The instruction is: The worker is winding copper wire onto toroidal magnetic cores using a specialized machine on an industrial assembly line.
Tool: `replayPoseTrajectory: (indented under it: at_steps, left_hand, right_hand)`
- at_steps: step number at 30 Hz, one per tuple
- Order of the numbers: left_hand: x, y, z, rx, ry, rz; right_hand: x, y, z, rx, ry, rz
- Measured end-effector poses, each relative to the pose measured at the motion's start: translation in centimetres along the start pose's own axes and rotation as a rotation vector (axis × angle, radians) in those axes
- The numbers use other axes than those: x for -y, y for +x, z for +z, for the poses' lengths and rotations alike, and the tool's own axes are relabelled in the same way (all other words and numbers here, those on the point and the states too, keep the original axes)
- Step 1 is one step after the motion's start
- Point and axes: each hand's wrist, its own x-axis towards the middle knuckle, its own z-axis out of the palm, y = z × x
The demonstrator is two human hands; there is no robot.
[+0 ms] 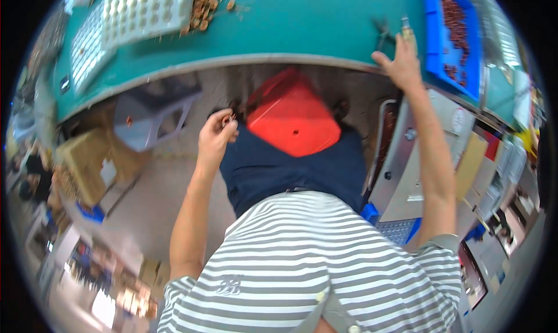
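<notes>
"Left hand [215, 138] is pinched narrow on a small coppery piece [228, 121] at its fingertips"

"And the right hand [401, 65]?"

"Spread wide at the near edge of the green bench [302, 31], thumb well away from the fingers, a blurred dark tool [381, 33] just beyond that thumb"

"Is it touching that pale-handled tool [406, 26] by its fingers?"

"Can't tell from where I stand; the blue tray [433, 42] of reddish pieces [456, 31] lies just to its right"
</notes>
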Motion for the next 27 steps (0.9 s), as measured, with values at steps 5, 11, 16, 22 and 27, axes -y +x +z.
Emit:
replayPoseTrajectory:
  at_steps: [5, 11, 16, 22, 27]
  left_hand:
    - [2.1, -0.6, 0.1, -0.204, 0.028, -0.076]
    - [5.7, 2.7, -3.6, -0.274, -0.024, -0.081]
    - [3.4, 3.3, -4.3, -0.160, -0.017, 0.050]
    - [-1.1, 4.3, -2.1, -0.026, -0.024, 0.169]
    - [-2.9, 6.0, -0.8, 0.025, -0.079, 0.254]
  right_hand:
    - [0.4, 1.2, 3.1, 0.004, -0.094, -0.080]
    - [-0.2, -0.4, 3.8, 0.065, -0.013, 0.043]
    - [4.3, -2.8, -0.4, 0.181, 0.507, 0.233]
    - [16.1, -6.8, -3.3, 0.665, 1.039, 0.205]
    - [23.9, -5.2, -4.7, 0.740, 0.933, -0.030]
